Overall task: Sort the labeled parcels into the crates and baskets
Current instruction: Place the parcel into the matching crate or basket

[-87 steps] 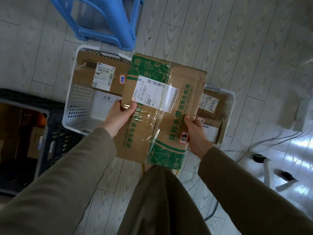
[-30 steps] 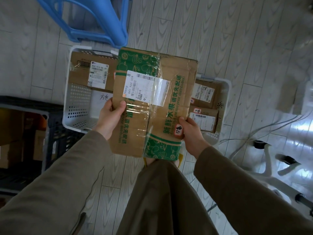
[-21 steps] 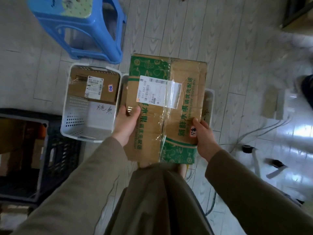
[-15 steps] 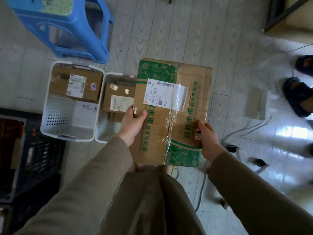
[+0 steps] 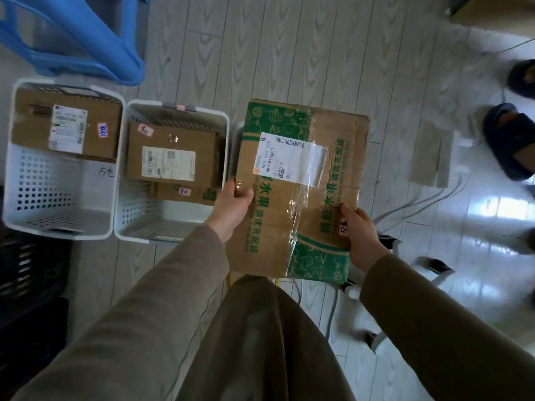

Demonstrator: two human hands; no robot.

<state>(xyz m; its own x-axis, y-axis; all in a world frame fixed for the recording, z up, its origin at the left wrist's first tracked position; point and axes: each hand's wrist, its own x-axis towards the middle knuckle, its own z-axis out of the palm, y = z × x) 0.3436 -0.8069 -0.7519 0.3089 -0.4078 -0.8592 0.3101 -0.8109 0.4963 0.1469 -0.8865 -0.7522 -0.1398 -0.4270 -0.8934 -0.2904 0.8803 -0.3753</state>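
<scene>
Held parcel (image 5: 301,192): flat brown carton, green fruit-print bands at its 12 and 6 o'clock ends, clear tape wrinkled down the middle. It is carried in the air above the pale plank floor (image 5: 289,53), just right of frame centre, in no basket. White shipping label (image 5: 289,157) on the top face, toward 11 o'clock. Small handwritten sticker (image 5: 344,227) near the 4 o'clock edge.

Left hand (image 5: 231,209): grips the carton's 9 o'clock edge, thumb curled over the top face, fingers out of sight underneath. Right hand (image 5: 362,235): grips the 4 o'clock edge, thumb lying on top beside the sticker, fingers hidden below. Olive sleeves on both arms.

At 9 o'clock of the carton, just beside it: middle white basket (image 5: 133,204) with two brown parcels, a labelled one (image 5: 170,151) lying over a lower one (image 5: 185,193). Further out at 9 o'clock, touching it: left white basket (image 5: 43,183) with one labelled parcel (image 5: 66,123) at its far end and handwriting on the inner wall.

Blue stool (image 5: 72,39) at 11 o'clock. Dark crate (image 5: 29,285) at 8 o'clock. Cables (image 5: 405,209) on the floor at 3 o'clock. Dark shoes (image 5: 512,140) at 2 o'clock, blurred.
</scene>
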